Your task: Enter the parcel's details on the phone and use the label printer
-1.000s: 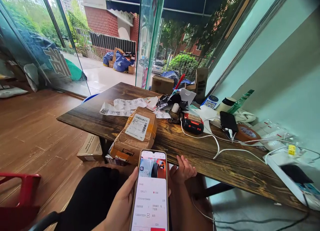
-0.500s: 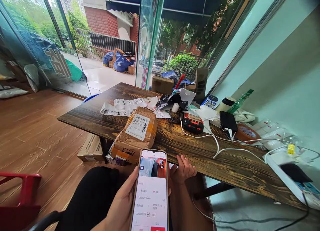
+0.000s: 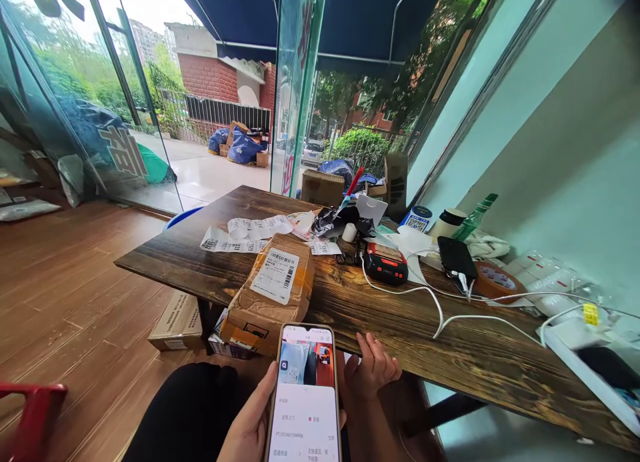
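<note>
My left hand (image 3: 250,419) is closed around a smartphone (image 3: 305,409), its thumb along the left edge. The lit screen shows a small photo at the top and rows of text below; its lower end is out of the frame. My right hand (image 3: 374,367) rests at the front edge of the table, just right of the phone, with loosely bent fingers and nothing visible in them. Beyond the phone, a taped cardboard box (image 3: 253,315) with a white shipping label (image 3: 276,275) sits at the table's near edge, untouched.
Across the wooden table (image 3: 345,315) lie a strip of printed labels (image 3: 260,229), a black-and-red device (image 3: 386,263), white cables, a second phone (image 3: 456,259) and a tape roll (image 3: 497,279). Another carton (image 3: 177,322) stands on the floor. A red stool (image 3: 40,415) is at left.
The view has tilted upward, so the table, box and hands appear lower in the picture. The left hand keeps its hold on the smartphone; the right hand stays at the table edge.
</note>
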Motion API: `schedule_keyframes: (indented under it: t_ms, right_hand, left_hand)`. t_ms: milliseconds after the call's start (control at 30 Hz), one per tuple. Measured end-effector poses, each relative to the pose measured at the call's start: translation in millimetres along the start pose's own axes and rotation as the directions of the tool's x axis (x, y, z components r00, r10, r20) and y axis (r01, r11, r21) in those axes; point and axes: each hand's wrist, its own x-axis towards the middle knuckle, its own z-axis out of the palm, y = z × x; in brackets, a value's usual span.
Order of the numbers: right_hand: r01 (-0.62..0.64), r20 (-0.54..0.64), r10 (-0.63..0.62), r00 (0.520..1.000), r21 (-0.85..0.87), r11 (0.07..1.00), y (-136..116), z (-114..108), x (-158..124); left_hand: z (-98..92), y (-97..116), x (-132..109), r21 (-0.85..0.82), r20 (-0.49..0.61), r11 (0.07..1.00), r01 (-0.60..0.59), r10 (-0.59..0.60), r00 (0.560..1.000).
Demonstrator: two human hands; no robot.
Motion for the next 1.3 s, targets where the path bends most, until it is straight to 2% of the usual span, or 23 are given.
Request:
schedule_keyframes:
  t_ms: [100, 300, 433, 567, 767, 1033, 1300]
  right_hand:
    - [0.009, -0.004, -0.009, 1.000, -0.005, 1.000, 0.3, 0.3, 0.7]
    - [0.013, 0.003, -0.013, 1.000, -0.014, 1.000, 0.0, -0.8, 2.8]
    - [0.005, -0.003, -0.005, 1.000, -0.015, 1.000, -1.4, -0.9, 4.4]
    - [-0.006, -0.007, 0.006, 1.000, -0.018, 1.000, -1.8, -1.2, 3.7]
    - [0.003, 0.022, -0.002, 1.000, -0.028, 1.000, -0.5, -3.3, 3.6]
    - [0.022, -0.002, -0.022, 1.000, -0.027, 0.999, 1.6, -2.4, 4.0]
    - [0.002, 0.027, -0.001, 1.000, -0.033, 0.999, 1.5, -1.8, -1.4]
  left_hand:
    - [3.9, 0.9, -0.8, 0.035, 0.014, 0.997, -0.067, 0.067, 0.998]
    - [10.6, 2.8, -4.0, 0.029, 0.031, 0.996, -0.080, 0.079, 0.996]
    - [-2.7, -2.0, 1.4, 0.035, 0.027, 0.999, -0.017, 0.016, 1.000]
    - [-15.1, -7.3, 7.1, -0.081, 0.052, 0.996, 0.047, -0.043, 0.998]
    - [-12.0, -8.8, 5.4, -0.113, -0.021, 0.991, 0.067, -0.070, 0.997]
    - [-9.9, -7.7, 3.5, -0.132, 0.018, 0.988, 0.075, -0.074, 0.997]
    - [-12.8, -8.3, 3.9, -0.145, 0.020, 0.987, 0.065, -0.062, 0.998]
